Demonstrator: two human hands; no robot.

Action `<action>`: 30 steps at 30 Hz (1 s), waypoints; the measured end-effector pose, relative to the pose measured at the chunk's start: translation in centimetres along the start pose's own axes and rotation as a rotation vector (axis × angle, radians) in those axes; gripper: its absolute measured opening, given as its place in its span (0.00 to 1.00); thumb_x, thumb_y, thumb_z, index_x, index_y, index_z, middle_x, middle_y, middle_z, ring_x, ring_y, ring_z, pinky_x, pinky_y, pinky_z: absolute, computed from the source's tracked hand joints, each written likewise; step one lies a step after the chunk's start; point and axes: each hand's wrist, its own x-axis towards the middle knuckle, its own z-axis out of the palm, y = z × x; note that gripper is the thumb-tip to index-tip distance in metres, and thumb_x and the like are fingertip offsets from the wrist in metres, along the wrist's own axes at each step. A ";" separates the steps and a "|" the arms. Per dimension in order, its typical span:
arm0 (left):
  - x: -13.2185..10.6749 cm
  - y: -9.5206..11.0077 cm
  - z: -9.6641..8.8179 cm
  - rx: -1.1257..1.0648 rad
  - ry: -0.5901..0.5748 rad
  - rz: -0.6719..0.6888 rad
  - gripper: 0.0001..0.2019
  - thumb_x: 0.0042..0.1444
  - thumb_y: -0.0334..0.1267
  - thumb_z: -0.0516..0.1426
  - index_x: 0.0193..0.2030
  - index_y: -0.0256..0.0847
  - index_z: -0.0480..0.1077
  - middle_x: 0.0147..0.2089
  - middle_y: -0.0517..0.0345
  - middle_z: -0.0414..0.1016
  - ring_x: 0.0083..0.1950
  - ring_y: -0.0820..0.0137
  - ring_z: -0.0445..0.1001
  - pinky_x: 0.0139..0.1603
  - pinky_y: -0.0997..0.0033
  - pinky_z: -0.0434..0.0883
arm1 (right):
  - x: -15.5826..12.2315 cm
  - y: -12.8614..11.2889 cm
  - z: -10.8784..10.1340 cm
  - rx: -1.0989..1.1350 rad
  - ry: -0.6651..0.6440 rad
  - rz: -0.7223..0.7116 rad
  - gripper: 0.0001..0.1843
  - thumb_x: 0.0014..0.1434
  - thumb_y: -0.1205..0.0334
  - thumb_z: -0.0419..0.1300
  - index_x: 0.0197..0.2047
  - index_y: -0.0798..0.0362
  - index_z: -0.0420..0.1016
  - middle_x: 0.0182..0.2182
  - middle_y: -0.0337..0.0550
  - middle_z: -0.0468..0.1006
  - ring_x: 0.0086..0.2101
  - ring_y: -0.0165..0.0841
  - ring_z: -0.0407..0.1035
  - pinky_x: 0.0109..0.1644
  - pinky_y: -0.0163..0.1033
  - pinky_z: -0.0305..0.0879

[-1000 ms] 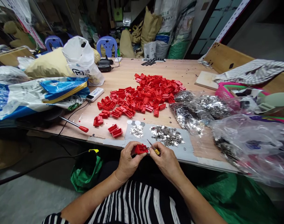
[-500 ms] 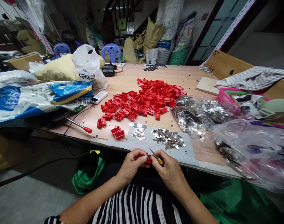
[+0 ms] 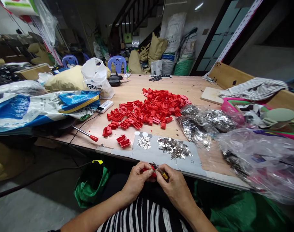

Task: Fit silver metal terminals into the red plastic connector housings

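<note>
My left hand point(image 3: 136, 178) is closed around a small red plastic part point(image 3: 153, 173), held over my lap just off the table's front edge. My right hand point(image 3: 174, 183) grips a thin pointed metal tool point(image 3: 164, 175) with a yellow and dark handle; its kind is unclear. The tool's point angles up and left beside the red part, and the right fingertips meet the part. Fingers hide most of it. Just beyond the hands, a grey mat point(image 3: 143, 156) bears a pile of small silvery pieces point(image 3: 144, 142) and a larger pile of metal pieces point(image 3: 174, 148).
A big heap of red plastic parts point(image 3: 154, 108) covers the table's middle, with two loose ones point(image 3: 123, 141) nearer. Clear bags of metal pieces point(image 3: 195, 129) lie right, beside a pink basket point(image 3: 227, 104). A red-tipped lever point(image 3: 93, 138) juts out left. A green bag point(image 3: 89, 190) hangs below.
The view has tilted up slightly, so the table sits lower in the picture. Both hands keep their grips; the tool now lies closer against the red part.
</note>
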 end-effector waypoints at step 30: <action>-1.0 0.9 -0.6 0.846 0.129 0.569 0.18 0.52 0.39 0.63 0.49 0.43 0.67 0.44 0.56 0.77 0.44 0.68 0.78 0.47 0.69 0.75 | -0.5 -0.2 -0.8 -0.010 0.135 0.080 0.11 0.57 0.56 0.53 0.28 0.51 0.70 0.20 0.35 0.73 0.21 0.28 0.65 0.29 0.31 0.58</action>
